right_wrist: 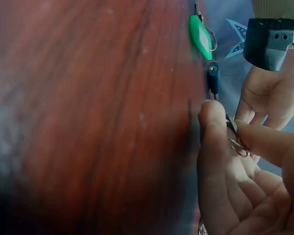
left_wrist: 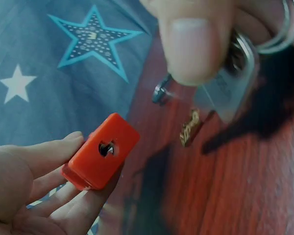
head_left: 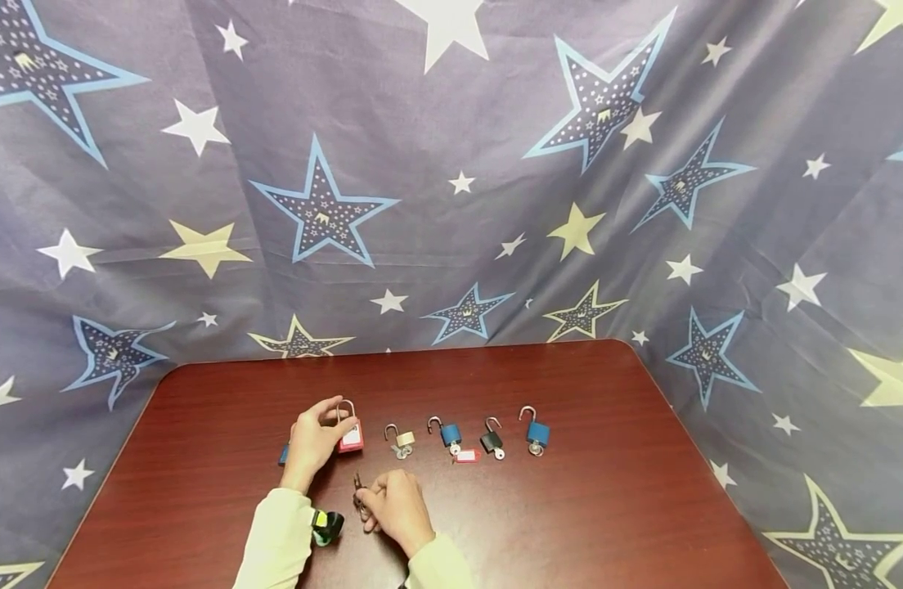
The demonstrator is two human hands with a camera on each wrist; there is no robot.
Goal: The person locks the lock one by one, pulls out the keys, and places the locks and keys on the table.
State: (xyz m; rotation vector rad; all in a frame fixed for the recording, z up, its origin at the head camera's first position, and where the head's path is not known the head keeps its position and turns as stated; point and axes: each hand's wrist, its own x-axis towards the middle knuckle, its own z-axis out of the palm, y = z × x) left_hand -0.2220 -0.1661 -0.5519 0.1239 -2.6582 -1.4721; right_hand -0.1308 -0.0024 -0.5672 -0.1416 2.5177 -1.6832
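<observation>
Several left fingers (left_wrist: 56, 152) grip a boxy red padlock (left_wrist: 94, 160).

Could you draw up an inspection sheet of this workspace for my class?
Surface: red-brown table, wood-grained.
Job's things: red padlock, keyhole showing; keys.
Clutter: brass padlock, blue padlock, black padlock, far-right blue padlock, all shackles open; red-edged tag; green tag.
Left hand: holds the red padlock.
Right hand: pinches the keys.
Cables: nothing seen.
Surroundings: star-patterned cloth behind the table.
</observation>
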